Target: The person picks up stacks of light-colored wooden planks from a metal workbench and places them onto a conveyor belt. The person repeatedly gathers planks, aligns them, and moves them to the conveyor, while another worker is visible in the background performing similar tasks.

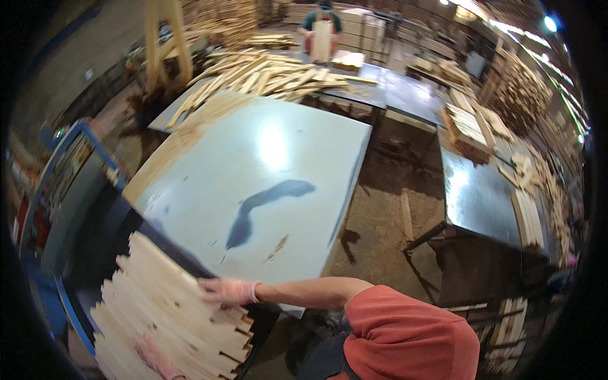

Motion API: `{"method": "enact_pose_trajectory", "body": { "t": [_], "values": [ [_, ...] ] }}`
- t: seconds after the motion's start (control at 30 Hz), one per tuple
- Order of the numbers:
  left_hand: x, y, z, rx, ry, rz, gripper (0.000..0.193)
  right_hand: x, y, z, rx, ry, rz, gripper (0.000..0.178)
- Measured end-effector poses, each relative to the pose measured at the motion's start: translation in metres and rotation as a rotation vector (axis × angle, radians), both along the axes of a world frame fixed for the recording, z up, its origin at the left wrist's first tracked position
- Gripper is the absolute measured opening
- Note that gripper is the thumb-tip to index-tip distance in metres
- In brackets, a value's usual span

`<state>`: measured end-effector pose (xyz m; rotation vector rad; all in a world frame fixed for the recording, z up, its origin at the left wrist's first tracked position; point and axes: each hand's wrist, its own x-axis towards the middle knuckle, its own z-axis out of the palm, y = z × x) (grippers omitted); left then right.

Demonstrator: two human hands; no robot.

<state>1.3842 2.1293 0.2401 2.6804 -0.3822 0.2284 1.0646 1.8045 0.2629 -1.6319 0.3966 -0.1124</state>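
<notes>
Gloved L hand [154,356] rests flat on side-by-side pale wooden slats [168,307] w/ ragged ends; gloved R hand [229,291] is at their R edge. Beyond: smooth pale grey-blue tabletop [329,158] w/ dark curved smear [244,218], then messy heap of light-wood strips [266,76]. Co-worker [308,23] in bg holds upright pale-wood bundle [321,42].

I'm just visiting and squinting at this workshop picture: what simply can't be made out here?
All in the head view:
- Forearm behind the left hand: cut off by the lower edge.
- Palm of the right hand: hidden by the back of the hand.
- Underside of the wooden strips: hidden by their upper faces.
- Fingers of the far co-worker at the upright boards: too small and blurred.
</notes>
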Motion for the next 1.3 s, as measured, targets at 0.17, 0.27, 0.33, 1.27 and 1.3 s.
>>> {"method": "enact_pose_trajectory", "body": {
  "t": [0.17,0.27,0.33,1.27,1.3],
  "values": [
    [-0.187,-0.147,0.102,-0.610,0.276,-0.565,0.059,-0.180,0.002,-0.002,0.511,-0.118,0.371,0.044],
    [-0.304,-0.226,0.114,-0.333,-0.015,-1.232,0.049,-0.301,0.001,-0.009,0.790,-0.055,0.166,0.020],
    [-0.391,-0.281,0.088,-0.600,0.648,-1.283,0.048,-0.376,-0.023,-0.063,0.654,-0.194,0.112,0.020],
    [-1.002,-0.495,-0.160,0.557,1.480,-0.924,0.049,-0.968,0.147,-0.241,1.300,-0.481,-1.981,0.020],
    [-1.027,-0.502,-0.158,0.576,1.480,-0.938,0.050,-0.997,0.140,-0.247,1.296,-0.536,-1.939,0.011]
  ]
}}
